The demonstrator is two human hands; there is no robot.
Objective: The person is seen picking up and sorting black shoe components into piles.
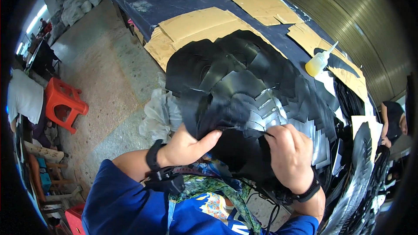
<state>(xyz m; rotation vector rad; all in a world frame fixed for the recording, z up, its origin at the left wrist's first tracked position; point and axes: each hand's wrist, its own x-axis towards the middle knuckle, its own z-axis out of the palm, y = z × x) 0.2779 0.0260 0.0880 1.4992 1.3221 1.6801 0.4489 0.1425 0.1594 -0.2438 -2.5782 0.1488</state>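
Left hand (pixel 188 147) pinching the near edge of a black cut sheet (pixel 204 117), thumb on top, and right hand (pixel 291 154) curled shut with fingertips pressing into the same fan of overlapping glossy black pieces (pixel 252 87), at the near end of the dark worktable (pixel 174 0). Looks like sorting or peeling single pieces off the spread; likely calls for sliding one sheet free without dragging its neighbours along. Further out: cardboard sheets (pixel 204 26) under the pile, a yellow squeeze bottle (pixel 318 63) to the right, a red stool (pixel 63 102) on the floor at left.
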